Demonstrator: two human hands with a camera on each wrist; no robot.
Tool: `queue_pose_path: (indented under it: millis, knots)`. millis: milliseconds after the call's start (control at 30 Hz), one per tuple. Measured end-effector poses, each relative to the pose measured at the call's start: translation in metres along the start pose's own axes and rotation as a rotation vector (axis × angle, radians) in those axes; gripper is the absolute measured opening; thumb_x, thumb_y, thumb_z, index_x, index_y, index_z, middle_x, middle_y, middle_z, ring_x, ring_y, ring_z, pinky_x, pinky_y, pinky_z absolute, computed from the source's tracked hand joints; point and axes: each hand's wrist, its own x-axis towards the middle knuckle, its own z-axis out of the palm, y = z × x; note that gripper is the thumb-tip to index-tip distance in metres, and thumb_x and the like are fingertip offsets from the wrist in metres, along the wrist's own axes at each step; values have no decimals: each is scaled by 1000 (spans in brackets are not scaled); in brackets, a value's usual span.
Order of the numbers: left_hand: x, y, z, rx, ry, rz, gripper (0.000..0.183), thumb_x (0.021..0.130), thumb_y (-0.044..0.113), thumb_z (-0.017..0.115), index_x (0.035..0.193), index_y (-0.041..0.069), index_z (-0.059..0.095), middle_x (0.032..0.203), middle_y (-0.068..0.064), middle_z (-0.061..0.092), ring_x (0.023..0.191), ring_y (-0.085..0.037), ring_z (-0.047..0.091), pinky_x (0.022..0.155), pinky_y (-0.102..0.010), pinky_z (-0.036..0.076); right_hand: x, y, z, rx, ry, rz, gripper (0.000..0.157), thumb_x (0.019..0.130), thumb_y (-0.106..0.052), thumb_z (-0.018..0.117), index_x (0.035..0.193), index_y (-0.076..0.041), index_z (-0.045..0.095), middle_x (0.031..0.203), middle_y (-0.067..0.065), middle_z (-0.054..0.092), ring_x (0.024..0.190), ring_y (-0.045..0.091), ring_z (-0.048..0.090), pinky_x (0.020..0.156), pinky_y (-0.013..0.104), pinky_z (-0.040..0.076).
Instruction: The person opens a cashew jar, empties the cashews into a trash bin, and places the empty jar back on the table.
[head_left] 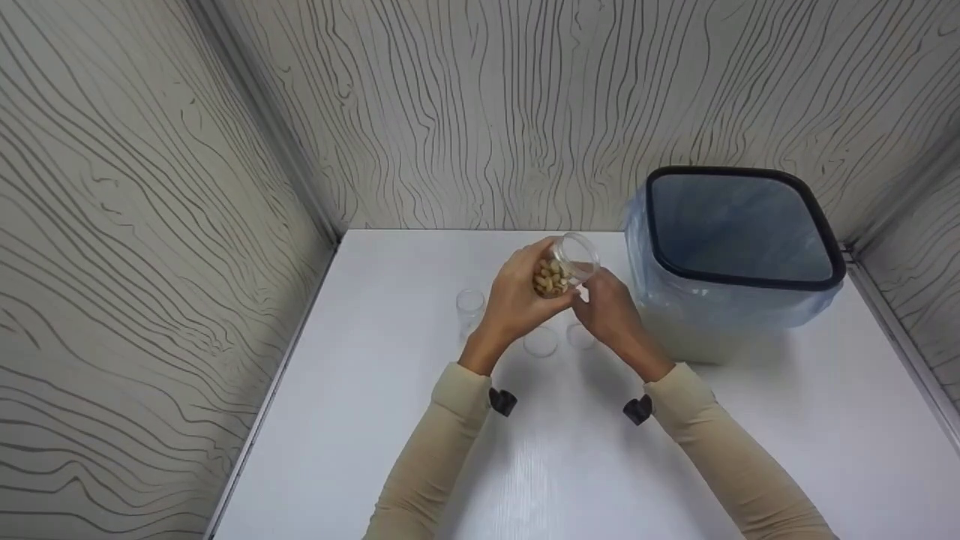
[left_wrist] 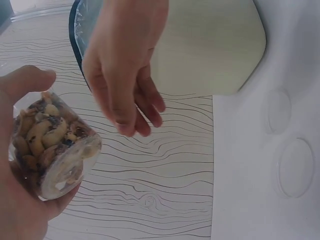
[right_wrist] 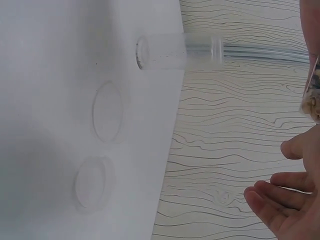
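A clear jar (head_left: 551, 277) of cashew-like nuts is held up over the back half of the desk (head_left: 352, 420), tilted, its mouth turned toward the bin (head_left: 742, 283) at right. The left hand (head_left: 517, 289) wraps round it, thumb on one side and fingers on the other. The right hand (head_left: 611, 307) is just beside the jar's mouth, fingers parted and loosely bent, with nothing in its hold; the left wrist view shows a gap between it and the jar. Below the hands, two clear discs, one (head_left: 540, 341) near the other (head_left: 580, 336), lie flat on the desk. A narrow clear container (head_left: 470, 304) stands upright to their left. The bin, with its black rim and bluish liner, stands close by the right forearm, leaving little room on that side. A broad stretch of white desk runs from the container to the left edge, and more lies between the sleeved forearms. The back edge meets a wall (head_left: 480, 112) with dark wood-grain lines; similarly patterned walls rise at both sides, with grey strips along the corners.
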Motion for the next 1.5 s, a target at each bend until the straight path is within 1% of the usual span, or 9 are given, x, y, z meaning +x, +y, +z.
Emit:
queue_pose_path:
  millis: [133,267,433,533,667,767,933,1133,1500]
  knots:
    - [1,1,-1,3,-4,3,76,88,33,87,153,11,53,137,-7,69,122,-21,65,107,-40,55,6,-5,-11,21,-5,36,50,93,1,77,140,4,63,133,27,69,122,43,68,104,56,56]
    - [2,2,-2,2,6,10,77,88,34,87,153,11,54,138,-7,69,122,-21,66,107,-40,55,10,-10,-22,16,-3,57,51,95,-3,76,142,6,60,131,28,68,122,42,69,104,55,55]
    - [1,3,-4,4,14,7,78,87,36,88,153,12,54,136,-7,69,121,-21,66,106,-40,56,14,-16,-34,27,35,31,44,100,-9,73,141,4,62,130,25,69,126,42,67,106,57,54]
    - [1,4,-5,8,12,-1,79,87,37,88,153,11,53,137,-7,69,121,-21,66,105,-39,56,17,-19,-41,48,52,15,42,103,-17,72,139,2,63,130,24,70,123,41,68,105,57,54]
    - [2,5,-6,6,8,-17,80,87,37,88,154,11,52,140,-8,68,124,-21,66,107,-39,56,21,-22,-50,75,33,11,43,105,-22,69,141,2,62,132,23,69,120,41,69,104,57,55]
    - [2,5,-6,8,8,-20,80,87,37,88,154,11,52,141,-8,67,125,-21,66,107,-38,56,23,-25,-56,56,31,6,45,107,-25,66,143,3,60,136,25,67,120,43,69,103,58,56]
    - [3,5,-7,17,8,-19,81,87,37,89,154,10,52,138,-8,68,124,-21,65,107,-37,56,28,-27,-66,6,61,-28,43,107,-24,66,141,2,62,138,24,67,118,44,70,100,58,57]
    - [6,7,-7,28,1,-33,83,88,38,88,156,9,51,139,-9,67,125,-22,65,107,-37,56,33,-30,-75,-16,72,-81,41,104,-19,70,139,2,64,137,23,67,115,43,71,97,56,58]
    - [12,7,-9,33,1,-17,82,87,37,87,155,9,51,138,-11,68,124,-23,66,104,-39,57,40,-32,-99,-34,109,-65,37,106,-12,63,140,2,64,136,24,68,116,44,68,98,60,56]
